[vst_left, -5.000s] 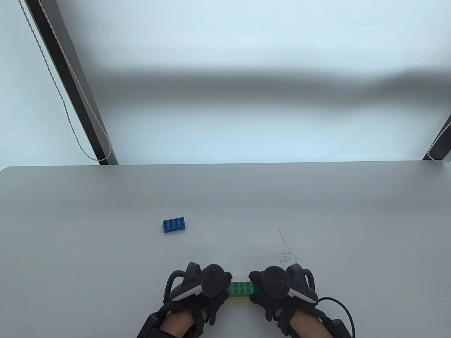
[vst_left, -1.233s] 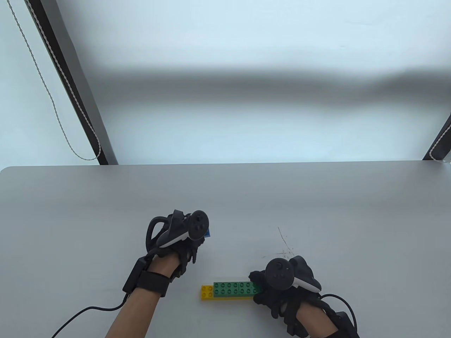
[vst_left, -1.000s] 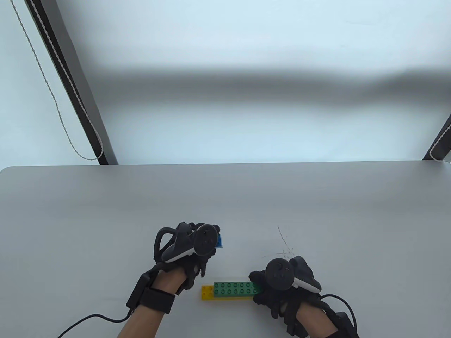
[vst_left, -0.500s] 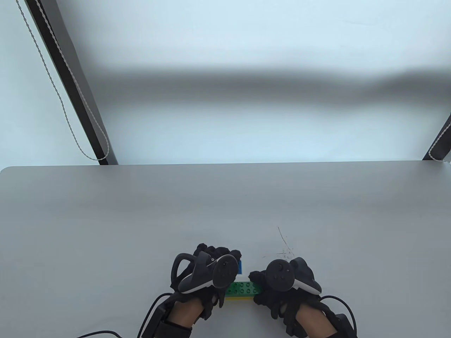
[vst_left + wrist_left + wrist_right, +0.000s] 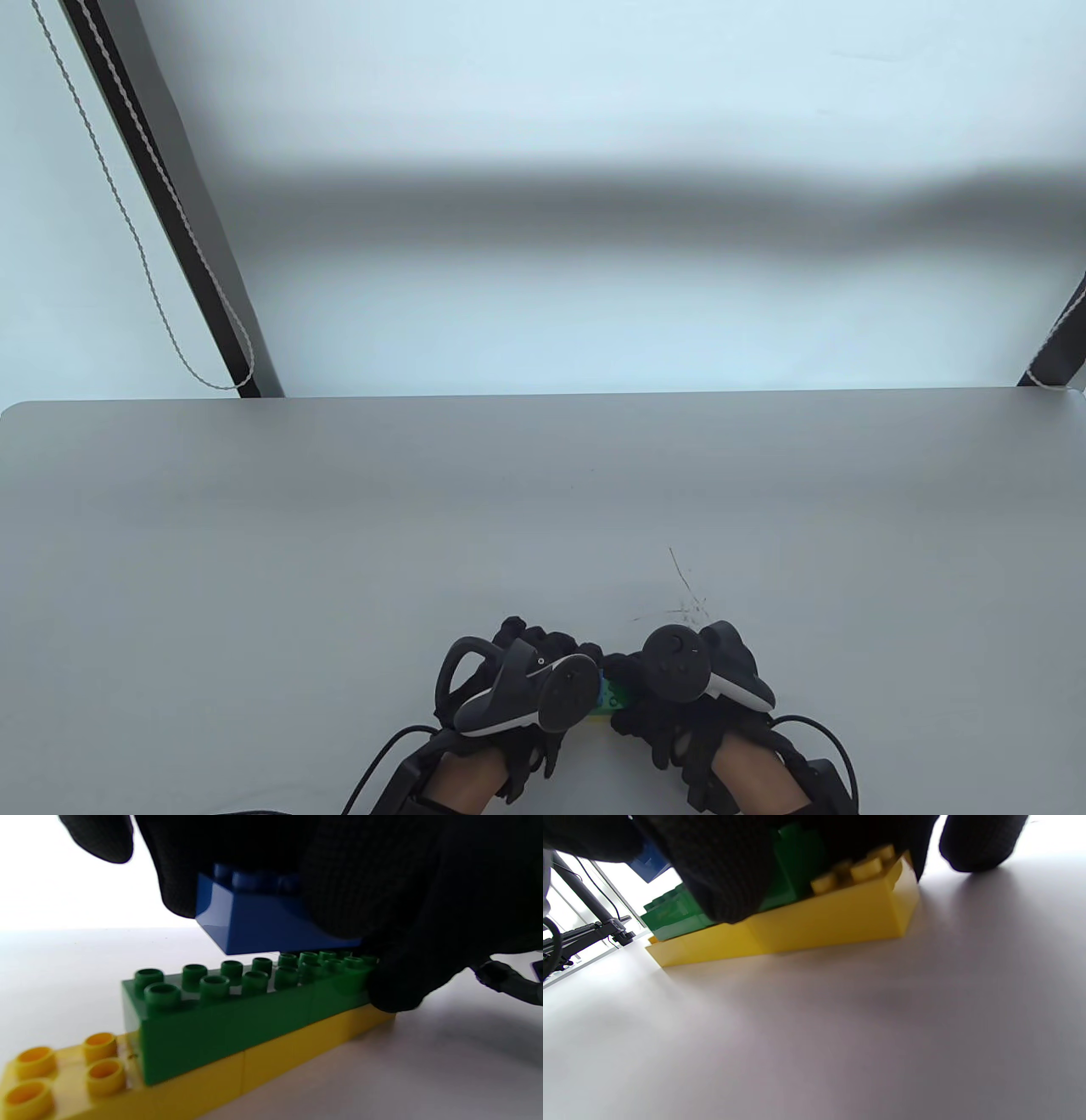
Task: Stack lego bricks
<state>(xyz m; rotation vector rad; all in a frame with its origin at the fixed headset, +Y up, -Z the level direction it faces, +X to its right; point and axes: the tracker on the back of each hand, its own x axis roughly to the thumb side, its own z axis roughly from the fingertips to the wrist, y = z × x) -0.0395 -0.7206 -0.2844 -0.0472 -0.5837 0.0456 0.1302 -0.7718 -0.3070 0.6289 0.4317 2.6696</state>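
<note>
A row of green bricks [image 5: 237, 1005] sits on a row of yellow bricks [image 5: 271, 1056] on the table near its front edge. In the table view only a sliver of the green bricks [image 5: 614, 698] shows between my hands. My left hand [image 5: 543, 679] holds a blue brick [image 5: 263, 921] just above the green studs, tilted and not seated. My right hand [image 5: 653, 688] grips the right end of the stack, fingers on the green bricks [image 5: 793, 870] and yellow bricks [image 5: 818, 921]. The blue brick [image 5: 649, 863] shows behind in the right wrist view.
The grey table [image 5: 543, 509] stretches wide behind and to both sides of the hands. Scratch marks [image 5: 683, 594] lie just behind my right hand. Glove cables [image 5: 814, 739] trail off the front edge. Dark frame posts [image 5: 170, 212] stand beyond the far edge.
My left hand carried the blue brick from the left middle of the table down to the stack and now hovers it over the green bricks. My right hand stayed on the stack's right end.
</note>
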